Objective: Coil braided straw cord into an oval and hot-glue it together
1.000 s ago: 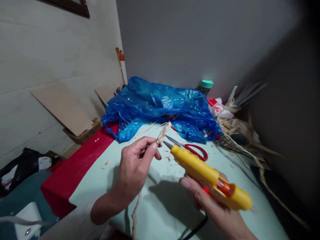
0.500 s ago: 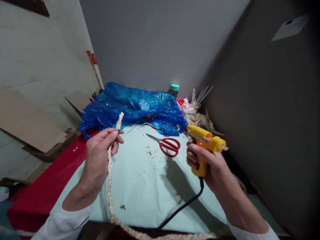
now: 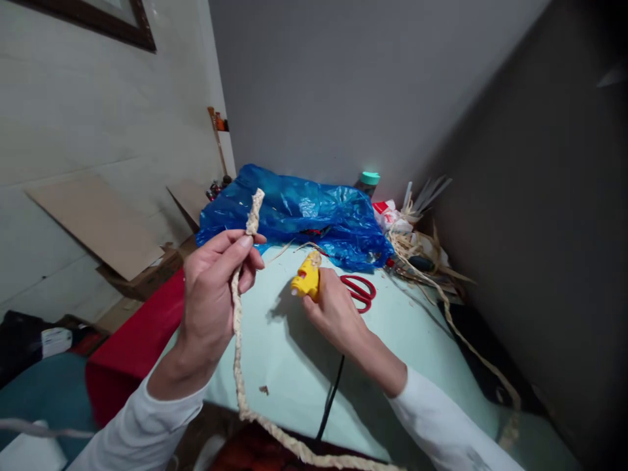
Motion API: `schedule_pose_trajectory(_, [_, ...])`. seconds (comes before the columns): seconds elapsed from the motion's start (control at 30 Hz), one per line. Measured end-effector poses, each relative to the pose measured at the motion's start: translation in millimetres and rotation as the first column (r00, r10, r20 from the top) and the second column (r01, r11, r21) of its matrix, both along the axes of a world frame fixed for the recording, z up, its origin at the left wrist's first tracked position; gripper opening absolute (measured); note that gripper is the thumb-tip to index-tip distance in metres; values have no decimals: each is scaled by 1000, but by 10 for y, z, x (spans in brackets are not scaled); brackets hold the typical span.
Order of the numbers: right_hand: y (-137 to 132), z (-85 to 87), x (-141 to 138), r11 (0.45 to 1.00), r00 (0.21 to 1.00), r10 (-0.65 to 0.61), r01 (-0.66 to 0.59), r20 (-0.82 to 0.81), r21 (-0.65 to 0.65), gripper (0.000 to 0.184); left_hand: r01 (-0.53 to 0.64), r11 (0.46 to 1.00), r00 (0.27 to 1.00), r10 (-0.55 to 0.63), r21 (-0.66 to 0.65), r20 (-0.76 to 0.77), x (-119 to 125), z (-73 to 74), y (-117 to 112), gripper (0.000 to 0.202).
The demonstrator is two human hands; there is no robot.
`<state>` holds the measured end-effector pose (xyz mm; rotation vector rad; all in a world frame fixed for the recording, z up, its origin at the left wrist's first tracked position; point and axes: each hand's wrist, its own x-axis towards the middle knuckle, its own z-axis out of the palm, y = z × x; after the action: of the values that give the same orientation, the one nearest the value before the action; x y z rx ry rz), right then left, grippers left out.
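Observation:
My left hand (image 3: pixel 218 281) pinches a pale braided cord (image 3: pixel 238 353) just below its end, which sticks up above the fingers. From there the cord hangs down, runs along the front edge of the table and comes back up on the right side. My right hand (image 3: pixel 336 307) is wrapped round a yellow hot glue gun (image 3: pixel 308 278) over the middle of the table; its grip is hidden by the hand. A black cable (image 3: pixel 331 399) trails below it. Red-handled scissors (image 3: pixel 362 292) lie just beyond my right hand, their blades hidden.
A crumpled blue plastic bag (image 3: pixel 294 203) covers the back of the table. Right of it are a jar with a green lid (image 3: pixel 369 178), glue sticks (image 3: pixel 426 196) and loose straw strands (image 3: pixel 405 245). Cardboard (image 3: pixel 98 222) leans against the left wall.
My right hand has swung the glue gun left across the table, turning it, and now covers part of the scissors. My left hand still holds the cord end. The view has shifted left.

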<state>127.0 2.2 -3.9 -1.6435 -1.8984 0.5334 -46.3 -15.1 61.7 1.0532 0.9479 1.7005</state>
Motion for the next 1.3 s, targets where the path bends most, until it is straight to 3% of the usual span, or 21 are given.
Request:
schedule_pose_trajectory(0.17, [330,-171,-347,998,970,46,-37,237,-43,36,99,992,994,-102,-82,-42,-47,-116,90,15])
schedule_pose_trajectory(0.37, [471,-281,-493,992,969,125,-128,211,3,37,249,959,961,-262,-135,-86,26,-255,131,16])
schedule_pose_trajectory(0.5, [372,-161,-288,986,986,154,-157,70,50,31,256,957,949,-275,-132,-154,66,-312,133,16])
schedule_pose_trajectory(0.67, [223,205,243,980,934,186,-151,-304,132,26,298,946,927,-319,-129,-197,169,-317,110,16])
schedule_pose_trajectory(0.77, [112,339,472,982,839,177,-113,-514,153,28,339,928,911,-365,-153,-192,258,-333,84,14])
schedule_pose_trajectory(0.9, [-29,357,566,987,590,160,-113,-791,115,14,405,895,878,-437,-186,-193,371,-364,71,13])
schedule_pose_trajectory(0.97, [-71,336,568,985,519,167,-129,-838,116,10,425,883,862,-462,-200,-208,415,-370,75,14])
schedule_pose_trajectory(1.07, [-88,287,569,977,487,206,-146,-849,154,6,421,877,851,-470,-229,-234,463,-372,81,15])
schedule_pose_trajectory(1.3, [-42,160,597,963,507,269,-142,-819,229,9,434,842,812,-520,-319,-266,513,-361,72,19])
